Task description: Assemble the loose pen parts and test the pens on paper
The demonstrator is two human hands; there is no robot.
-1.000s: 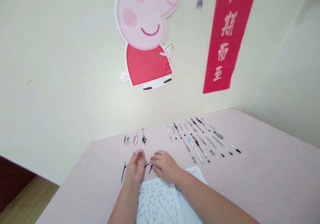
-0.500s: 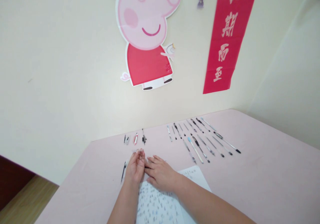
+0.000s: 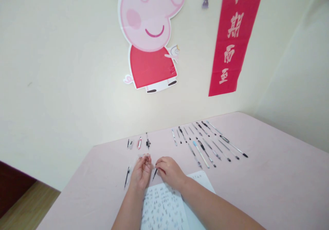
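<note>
My left hand [image 3: 141,174] and my right hand [image 3: 168,170] rest close together on the pink table [image 3: 269,189], just beyond a sheet of paper [image 3: 164,207] covered in handwriting. The right hand's fingers are curled round a thin dark pen [image 3: 154,174] whose tip points down toward the paper. The left hand's fingers are drawn together round a small clear piece that I cannot make out. A black pen [image 3: 126,177] lies on the table just left of my left hand.
A row of several pens [image 3: 205,142] lies fanned out at the back right of the table. Three small pen parts [image 3: 139,143] lie at the back near the wall. A cartoon pig sticker [image 3: 150,35] and a red banner [image 3: 232,38] hang on the wall.
My hands touched half a second ago and have drawn slightly apart again. The dark pen shows once more under my right hand.
</note>
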